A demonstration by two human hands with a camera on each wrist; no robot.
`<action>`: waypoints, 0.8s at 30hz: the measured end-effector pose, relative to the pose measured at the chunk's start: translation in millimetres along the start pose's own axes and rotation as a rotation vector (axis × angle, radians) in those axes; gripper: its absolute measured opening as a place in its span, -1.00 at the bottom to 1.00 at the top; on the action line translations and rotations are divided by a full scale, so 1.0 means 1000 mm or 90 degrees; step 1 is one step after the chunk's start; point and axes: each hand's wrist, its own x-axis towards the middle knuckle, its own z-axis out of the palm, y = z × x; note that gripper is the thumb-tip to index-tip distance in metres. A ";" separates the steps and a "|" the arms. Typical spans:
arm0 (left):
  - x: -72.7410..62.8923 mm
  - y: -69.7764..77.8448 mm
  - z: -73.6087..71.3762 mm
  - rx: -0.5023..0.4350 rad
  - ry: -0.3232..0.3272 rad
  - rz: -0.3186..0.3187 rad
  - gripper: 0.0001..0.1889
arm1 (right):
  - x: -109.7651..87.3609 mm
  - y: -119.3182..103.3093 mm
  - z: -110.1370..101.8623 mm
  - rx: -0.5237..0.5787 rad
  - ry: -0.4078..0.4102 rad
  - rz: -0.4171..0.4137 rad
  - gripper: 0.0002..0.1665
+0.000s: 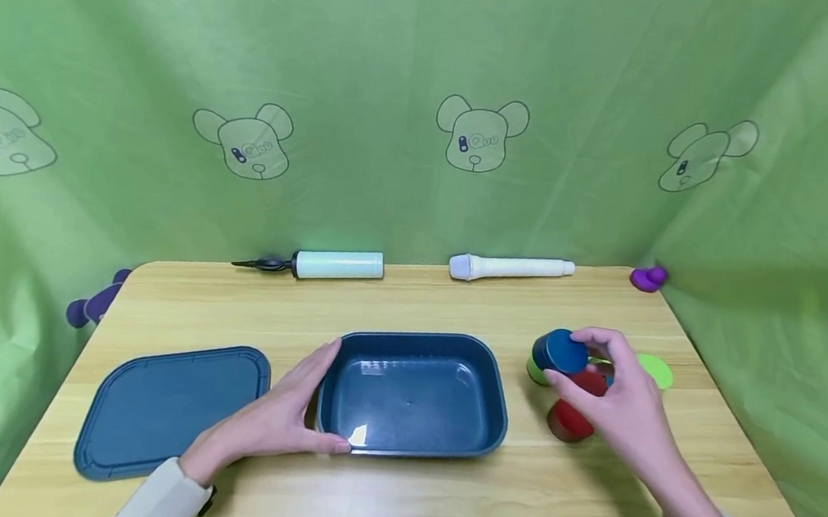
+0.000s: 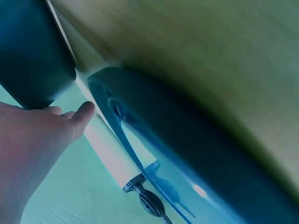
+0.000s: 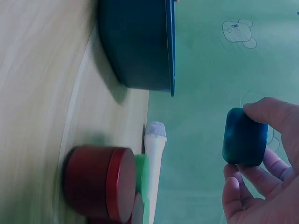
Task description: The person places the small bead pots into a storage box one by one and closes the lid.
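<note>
A blue rectangular lid (image 1: pixel 175 406) lay on the bench (image 1: pixel 436 507). The left hand (image 1: pixel 277 419) rested spread against the open blue tub (image 1: pixel 412 406). To its right, the right hand (image 1: pixel 623 400) pinched a raised dark-blue canister (image 1: pixel 567 351) near a red canister (image 1: pixel 570 422).

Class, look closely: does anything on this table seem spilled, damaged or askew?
Nothing looks spilled or damaged. The flat blue lid lies slightly askew left of the box: its far edge slants, while the box's runs nearly straight.
</note>
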 end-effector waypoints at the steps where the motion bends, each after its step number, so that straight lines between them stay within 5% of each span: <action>1: 0.000 0.000 0.000 -0.002 0.000 0.000 0.42 | 0.001 -0.001 0.002 0.003 -0.004 -0.002 -0.29; 12: 0.001 0.003 0.002 -0.077 -0.014 -0.049 0.46 | 0.014 -0.015 0.029 0.003 -0.065 -0.029 -0.35; 18: 0.000 0.005 0.002 -0.076 -0.021 -0.082 0.45 | 0.016 -0.019 0.049 0.056 -0.116 -0.020 -0.35; 24: -0.001 0.002 0.003 -0.074 -0.017 -0.073 0.46 | 0.017 -0.027 0.073 0.090 -0.142 -0.023 -0.33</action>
